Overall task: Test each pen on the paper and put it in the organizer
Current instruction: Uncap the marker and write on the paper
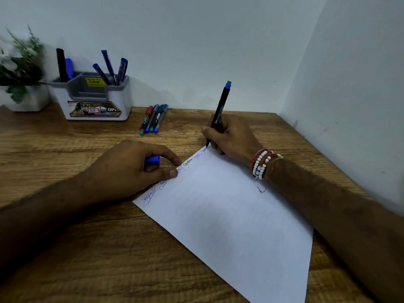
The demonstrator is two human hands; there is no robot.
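Head view. Wooden desk fills the lower frame. Paper lies slanted, centre to lower right, angled to suit my writing arm; scribbles run along its upper-left edge. Organizer sits upper left against the wall, several pens already standing in it. Four loose pens lie side by side just right of it, probably untested. Black pen: my right hand grips it, tip on the paper's top corner, likely mid-test. Blue cap: my left hand curls round it, one fingertip on the paper's edge, probably pinning it.
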